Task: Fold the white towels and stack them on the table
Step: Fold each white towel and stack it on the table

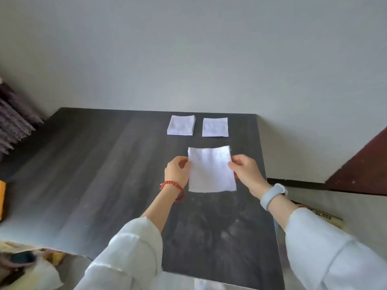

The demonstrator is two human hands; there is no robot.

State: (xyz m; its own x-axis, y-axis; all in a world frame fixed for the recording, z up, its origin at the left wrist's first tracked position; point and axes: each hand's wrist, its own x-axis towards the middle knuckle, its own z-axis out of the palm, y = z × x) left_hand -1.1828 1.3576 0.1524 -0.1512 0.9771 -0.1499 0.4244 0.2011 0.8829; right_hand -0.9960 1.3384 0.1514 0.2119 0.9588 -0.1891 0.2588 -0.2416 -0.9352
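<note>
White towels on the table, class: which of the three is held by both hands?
The nearest, largest towel, gripped at its sides by the left hand and right hand. The two smaller folded towels lie untouched behind it.

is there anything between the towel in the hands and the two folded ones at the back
Nothing: the head view shows only bare dark table between the held towel and the two folded towels, left and right.

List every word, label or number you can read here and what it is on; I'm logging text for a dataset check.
"GLASS" on a pale, long package lying on the floor right of the table; blurred letters before it cannot be read.
No text shows on the held towel, the two folded towels, the wristband or the red bead bracelet.
</note>
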